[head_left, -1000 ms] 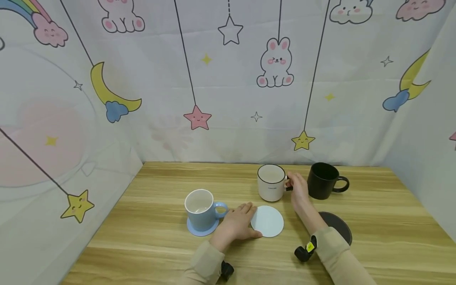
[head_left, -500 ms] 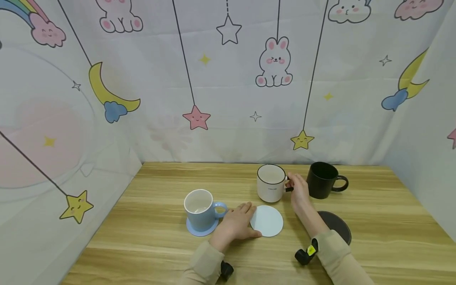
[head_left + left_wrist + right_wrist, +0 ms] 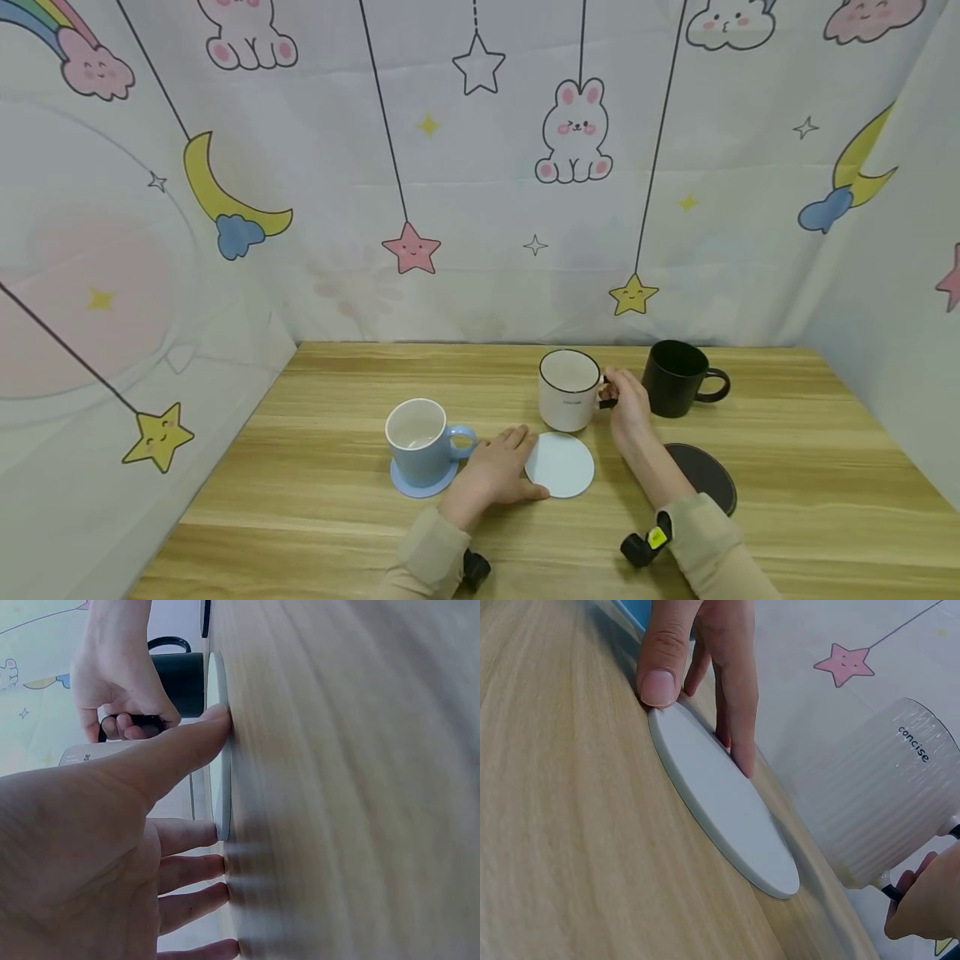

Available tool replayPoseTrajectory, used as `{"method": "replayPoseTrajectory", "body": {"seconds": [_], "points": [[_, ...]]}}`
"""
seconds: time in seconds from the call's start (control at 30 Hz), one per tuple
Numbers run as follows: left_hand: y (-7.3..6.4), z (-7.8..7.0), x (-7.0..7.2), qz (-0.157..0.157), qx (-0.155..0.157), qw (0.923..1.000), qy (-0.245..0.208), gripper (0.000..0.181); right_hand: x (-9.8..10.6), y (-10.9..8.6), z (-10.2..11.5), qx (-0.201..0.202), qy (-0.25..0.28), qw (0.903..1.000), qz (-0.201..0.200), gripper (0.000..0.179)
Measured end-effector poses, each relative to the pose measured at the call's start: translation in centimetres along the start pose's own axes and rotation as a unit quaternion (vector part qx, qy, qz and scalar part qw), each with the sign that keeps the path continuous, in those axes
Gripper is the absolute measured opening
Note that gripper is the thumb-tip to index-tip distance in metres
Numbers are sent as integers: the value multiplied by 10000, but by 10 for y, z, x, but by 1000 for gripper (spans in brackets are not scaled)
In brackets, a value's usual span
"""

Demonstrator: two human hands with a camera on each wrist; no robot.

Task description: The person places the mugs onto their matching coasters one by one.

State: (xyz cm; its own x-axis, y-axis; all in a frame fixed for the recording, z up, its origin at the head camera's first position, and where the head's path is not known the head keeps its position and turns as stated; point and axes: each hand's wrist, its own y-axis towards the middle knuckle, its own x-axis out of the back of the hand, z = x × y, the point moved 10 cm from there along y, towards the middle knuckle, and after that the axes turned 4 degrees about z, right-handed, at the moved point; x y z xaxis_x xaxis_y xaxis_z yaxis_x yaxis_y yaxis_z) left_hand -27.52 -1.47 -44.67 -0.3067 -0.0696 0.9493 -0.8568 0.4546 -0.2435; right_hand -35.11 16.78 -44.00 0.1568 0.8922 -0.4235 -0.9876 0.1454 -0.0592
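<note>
My right hand (image 3: 628, 408) grips the dark handle of a white mug (image 3: 567, 408) with a black rim. In the head view its base overlaps the far edge of a round white coaster (image 3: 561, 465). My left hand (image 3: 498, 468) rests at the coaster's left side, fingers fairly straight and spread, their tips on the table. In the right wrist view the left thumb (image 3: 660, 686) touches one end of the white coaster (image 3: 720, 799), and a fingertip meets its far side. The lettering on the white mug (image 3: 889, 795) reads "concise".
A light blue mug (image 3: 420, 450) stands on a blue coaster (image 3: 402, 483), left of my left hand. Behind my right hand is a black mug (image 3: 673, 383). A dark round coaster (image 3: 708, 475) lies partly behind my right forearm. Printed cloth (image 3: 480, 183) hangs beyond the wooden table (image 3: 300, 533).
The white mug, gripped by its handle in my right hand, has shifted slightly toward me and closer to the white coaster. My left hand stays at the coaster's edge.
</note>
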Motion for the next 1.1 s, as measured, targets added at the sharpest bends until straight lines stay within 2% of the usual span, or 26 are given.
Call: {"method": "replayPoseTrajectory", "body": {"seconds": [0.47,1.1], "points": [[-1,-1,0,-62,-45,10000,-28,84,5,-10,-3,-88,-39,10000,-20,46],[1,-1,-1,-48,-33,10000,-12,83,4,-25,0,-129,117,9997,166,42]]}}
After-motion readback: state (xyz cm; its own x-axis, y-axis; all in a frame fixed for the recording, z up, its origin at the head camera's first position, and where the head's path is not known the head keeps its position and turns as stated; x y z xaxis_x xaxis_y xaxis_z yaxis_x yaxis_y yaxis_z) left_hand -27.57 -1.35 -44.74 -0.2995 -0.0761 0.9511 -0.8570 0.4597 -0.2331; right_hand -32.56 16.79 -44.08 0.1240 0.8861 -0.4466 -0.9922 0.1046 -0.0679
